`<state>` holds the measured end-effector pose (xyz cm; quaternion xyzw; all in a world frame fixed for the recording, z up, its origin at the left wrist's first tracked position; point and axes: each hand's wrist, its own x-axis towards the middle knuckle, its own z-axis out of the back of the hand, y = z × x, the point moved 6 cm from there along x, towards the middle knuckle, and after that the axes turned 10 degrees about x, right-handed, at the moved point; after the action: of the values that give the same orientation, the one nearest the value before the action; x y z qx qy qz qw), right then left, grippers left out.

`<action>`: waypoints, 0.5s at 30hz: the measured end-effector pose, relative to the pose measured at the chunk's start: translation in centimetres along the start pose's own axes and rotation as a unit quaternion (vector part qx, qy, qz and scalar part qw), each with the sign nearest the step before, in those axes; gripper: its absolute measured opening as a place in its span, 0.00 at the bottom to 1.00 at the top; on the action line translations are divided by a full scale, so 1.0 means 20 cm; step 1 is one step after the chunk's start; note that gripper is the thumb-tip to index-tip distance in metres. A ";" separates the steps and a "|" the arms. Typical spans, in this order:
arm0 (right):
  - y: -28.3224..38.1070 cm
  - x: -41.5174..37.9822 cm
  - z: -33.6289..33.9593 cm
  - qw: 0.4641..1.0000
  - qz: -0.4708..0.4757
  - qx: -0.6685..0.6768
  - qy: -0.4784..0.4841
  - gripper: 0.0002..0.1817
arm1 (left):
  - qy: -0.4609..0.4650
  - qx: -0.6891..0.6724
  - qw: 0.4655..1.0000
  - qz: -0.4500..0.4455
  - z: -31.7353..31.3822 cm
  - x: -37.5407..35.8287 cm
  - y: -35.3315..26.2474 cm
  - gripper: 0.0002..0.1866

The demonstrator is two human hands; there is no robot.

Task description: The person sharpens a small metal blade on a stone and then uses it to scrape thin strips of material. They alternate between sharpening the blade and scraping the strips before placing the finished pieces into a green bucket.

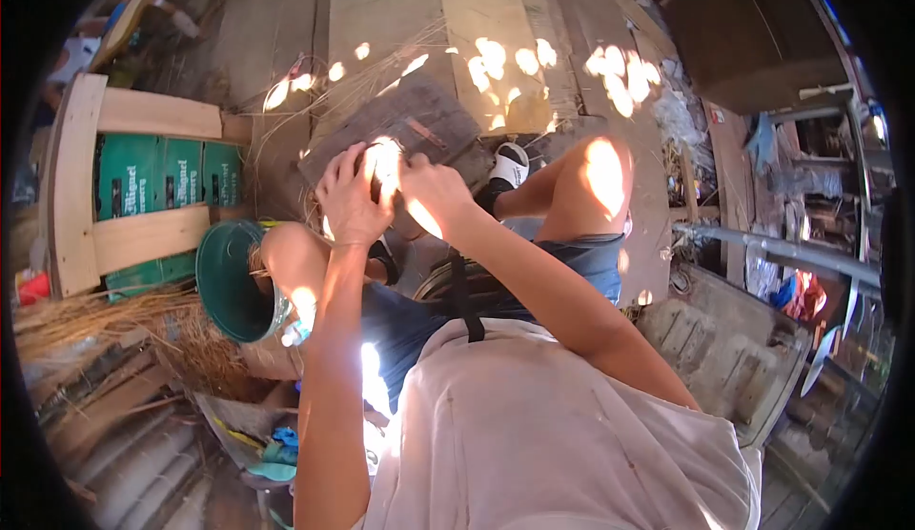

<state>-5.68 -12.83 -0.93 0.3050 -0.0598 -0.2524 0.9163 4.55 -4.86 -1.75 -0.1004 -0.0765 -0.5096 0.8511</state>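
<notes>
In the middle of the head view my two hands meet over a dark, worn wooden board (434, 115) lying on the floor between my legs. My left hand (355, 194) is closed, its fingers curled over the near left part of the board. Close beside it, my right hand (431, 194) is closed as well. Between them is a small brownish object (384, 163), partly covered by my fingers and bleached by a bright sun patch. Its kind cannot be made out.
To the left, green crates (157, 182) stand behind a wooden frame (81, 187), beside a green bucket (232, 282) near my knee. At right are a brown cabinet (762, 39), a grey plastic panel (729, 344) and a metal rack (810, 254). Straw and wood scraps lie lower left.
</notes>
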 end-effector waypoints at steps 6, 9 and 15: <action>0.04 0.06 0.01 0.995 0.067 -0.047 -0.053 0.24 | 0.032 -0.007 0.999 0.008 0.01 0.00 0.01 0.30; 0.05 -0.04 0.01 0.995 0.060 -0.055 -0.054 0.23 | -0.017 0.001 1.000 -0.001 0.04 -0.01 0.00 0.29; 0.05 0.05 0.00 0.996 0.049 -0.056 -0.050 0.17 | -0.006 -0.008 1.000 -0.005 0.04 -0.02 0.01 0.29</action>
<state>-4.42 -12.54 -0.35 0.2373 -0.1065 -0.2247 0.9391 4.59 -4.28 -1.12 -0.1102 -0.0778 -0.5139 0.8472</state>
